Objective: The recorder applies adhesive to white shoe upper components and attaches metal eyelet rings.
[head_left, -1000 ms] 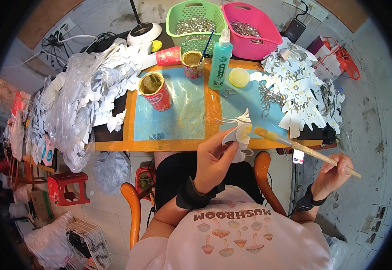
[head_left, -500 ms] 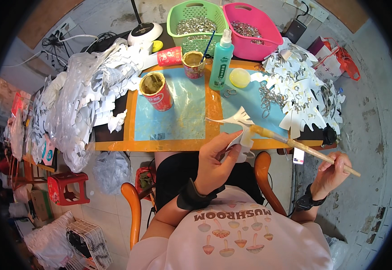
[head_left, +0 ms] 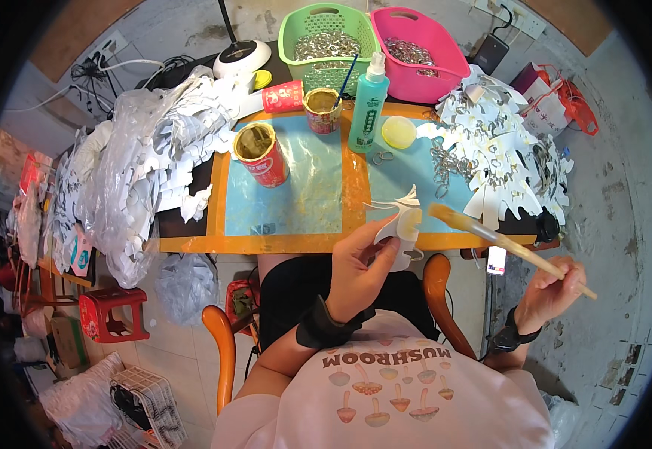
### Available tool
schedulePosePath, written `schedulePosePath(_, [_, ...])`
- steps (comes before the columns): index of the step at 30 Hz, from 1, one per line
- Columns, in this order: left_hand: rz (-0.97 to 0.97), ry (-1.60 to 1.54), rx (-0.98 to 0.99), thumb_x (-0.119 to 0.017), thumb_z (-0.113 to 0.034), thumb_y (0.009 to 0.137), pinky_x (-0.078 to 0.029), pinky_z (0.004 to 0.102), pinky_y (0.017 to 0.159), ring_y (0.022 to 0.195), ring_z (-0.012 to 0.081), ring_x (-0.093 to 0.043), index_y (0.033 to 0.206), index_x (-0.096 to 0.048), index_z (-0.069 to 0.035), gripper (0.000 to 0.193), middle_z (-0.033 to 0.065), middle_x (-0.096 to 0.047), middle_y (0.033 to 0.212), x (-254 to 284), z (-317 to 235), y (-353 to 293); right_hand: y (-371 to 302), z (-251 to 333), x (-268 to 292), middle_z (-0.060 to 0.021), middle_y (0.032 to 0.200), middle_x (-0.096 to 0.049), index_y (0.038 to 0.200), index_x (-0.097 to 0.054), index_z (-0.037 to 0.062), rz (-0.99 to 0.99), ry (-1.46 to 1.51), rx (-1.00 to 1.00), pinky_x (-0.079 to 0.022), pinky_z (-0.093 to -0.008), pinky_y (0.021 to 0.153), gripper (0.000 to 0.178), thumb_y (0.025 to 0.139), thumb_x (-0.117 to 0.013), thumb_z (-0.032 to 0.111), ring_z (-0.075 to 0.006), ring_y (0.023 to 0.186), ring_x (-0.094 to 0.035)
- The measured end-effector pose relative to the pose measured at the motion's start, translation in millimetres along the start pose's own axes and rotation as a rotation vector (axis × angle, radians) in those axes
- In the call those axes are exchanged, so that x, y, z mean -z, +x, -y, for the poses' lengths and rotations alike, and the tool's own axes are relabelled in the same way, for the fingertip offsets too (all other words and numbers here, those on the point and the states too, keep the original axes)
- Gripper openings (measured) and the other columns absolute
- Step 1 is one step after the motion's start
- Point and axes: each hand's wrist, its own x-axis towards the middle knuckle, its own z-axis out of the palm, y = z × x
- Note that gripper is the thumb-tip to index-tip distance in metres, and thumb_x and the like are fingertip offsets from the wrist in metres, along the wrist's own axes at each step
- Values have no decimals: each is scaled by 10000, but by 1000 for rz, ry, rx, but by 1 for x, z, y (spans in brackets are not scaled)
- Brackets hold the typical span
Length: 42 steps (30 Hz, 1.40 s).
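The person wears a pale pink shirt with short sleeves, printed across the chest with a row of small mushrooms in brown, orange and cream under a line of dark lettering. Below it shows dark, likely black, clothing over the lap. The left wrist carries a broad black band, wide as a cuff. The right wrist carries a narrower black band, perhaps a watch, though its face is too small to tell. Both forearms are bare.
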Motion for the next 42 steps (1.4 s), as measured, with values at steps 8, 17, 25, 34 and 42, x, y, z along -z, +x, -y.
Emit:
schedulePosePath(8, [-44, -14, -28, -542, 45, 872, -473, 236, 803, 933, 107, -571, 1203, -552, 27, 332, 73, -587, 1050, -1, 0, 0, -11, 4, -18, -121, 557, -543, 741, -571, -41, 15, -144, -53, -404, -232, 374, 238, 868, -573, 160, -161, 388, -509])
schedulePosePath(17, [-46, 7, -25, -541, 36, 874, -475, 234, 796, 916, 101, -567, 1200, -555, 29, 327, 71, -586, 1039, 1, 1, 1, -7, 6, -25, -114, 521, -551, 719, -577, -33, 128, -161, -43, -387, -230, 370, 261, 860, -586, 187, -154, 370, -510])
schedulePosePath(25, [-38, -12, 5, -524, 41, 889, -487, 247, 802, 920, 113, -587, 1223, -516, 69, 336, 96, -609, 1070, 3, 1, 1, -8, 3, -27, -116, 511, -547, 709, -564, -25, 85, -163, -11, -393, -227, 371, 250, 860, -576, 174, -152, 361, -498])
schedulePosePath(34, [-31, -74, 13, -544, -2, 894, -495, 247, 774, 922, 104, -574, 1215, -524, 51, 325, 72, -595, 1053, 6, 4, 3, -5, -1, -16, -77, 482, -499, 720, -529, 0, 140, 28, -66, -362, -202, 348, 235, 881, -533, 171, -123, 348, -467])
schedulePosePath(42, [-36, -184, 93, -533, -18, 905, -490, 254, 783, 915, 110, -581, 1207, -517, 58, 312, 80, -607, 1048, 5, -5, 6, -2, 1, -16, -116, 572, -541, 741, -536, -22, 65, -27, -72, -393, -230, 350, 217, 875, -550, 148, -136, 372, -472])
